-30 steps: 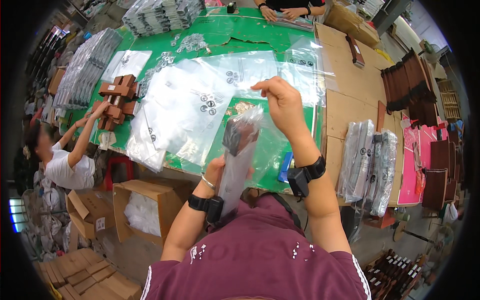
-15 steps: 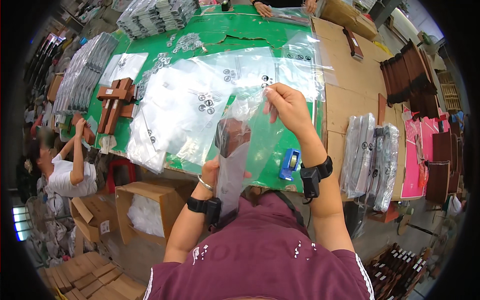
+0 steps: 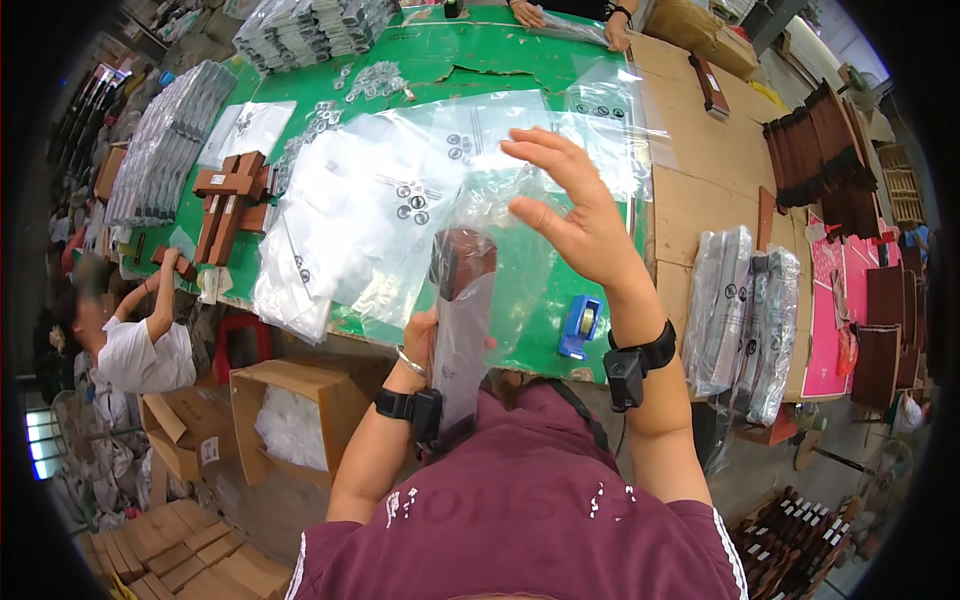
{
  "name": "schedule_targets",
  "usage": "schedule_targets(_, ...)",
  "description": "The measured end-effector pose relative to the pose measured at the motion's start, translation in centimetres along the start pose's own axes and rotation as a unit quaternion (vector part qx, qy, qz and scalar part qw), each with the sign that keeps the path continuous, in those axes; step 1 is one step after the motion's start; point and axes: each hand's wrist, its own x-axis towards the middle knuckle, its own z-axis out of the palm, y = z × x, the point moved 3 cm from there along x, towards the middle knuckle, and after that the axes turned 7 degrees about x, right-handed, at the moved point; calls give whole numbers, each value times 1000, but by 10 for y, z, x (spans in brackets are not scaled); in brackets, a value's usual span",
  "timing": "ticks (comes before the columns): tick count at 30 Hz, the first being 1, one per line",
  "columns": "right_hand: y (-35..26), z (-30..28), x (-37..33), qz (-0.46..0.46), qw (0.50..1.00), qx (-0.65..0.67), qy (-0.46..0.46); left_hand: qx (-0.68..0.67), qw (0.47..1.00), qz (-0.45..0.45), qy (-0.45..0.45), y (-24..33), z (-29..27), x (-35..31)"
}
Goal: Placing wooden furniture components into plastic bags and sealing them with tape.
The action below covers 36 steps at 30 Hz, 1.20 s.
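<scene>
My left hand [image 3: 421,338] grips a long brown bar [image 3: 472,262] through the clear plastic bag [image 3: 462,350] around it. The bar stands tilted in front of my body, its brown top end showing through the film. Loose film from the bag's mouth spreads above and to the right of the bar. My right hand [image 3: 572,215] is raised beside that film, thumb and fingers apart, with nothing in its grasp. Flat clear bags with dark printed symbols [image 3: 350,215] lie spread over the green table [image 3: 430,70] beyond my hands.
A blue tape dispenser [image 3: 580,327] sits near the table's front edge. Brown bars [image 3: 232,205] are stacked at left, wrapped bundles [image 3: 720,310] at right. An open carton [image 3: 345,395] stands below the table. Co-workers' hands show at the far edge [image 3: 618,30] and left [image 3: 170,258].
My right hand has let go of the bag's mouth, and its fingers have spread. The film has sagged toward the bar. At left, a co-worker has lowered a brown piece toward the stack.
</scene>
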Motion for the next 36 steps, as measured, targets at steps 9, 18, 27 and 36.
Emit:
schedule_targets(9, 19, 20, -8, 161, 954, 148, -203, 84, 996, -12, 7, -3, 5, 3)
schedule_targets(18, 16, 36, -14, 61, 991, -120, 9, 79, 996, -30, -23, 14, 38, 8)
schedule_targets(27, 4, 62, 0, 149, 986, -49, -50, 421, 877, 226, 43, 40, 48, 15)
schedule_targets(36, 7, 87, 1, 200, 971, 106, -74, 469, 751, 383, 262, 51, 36, 17)
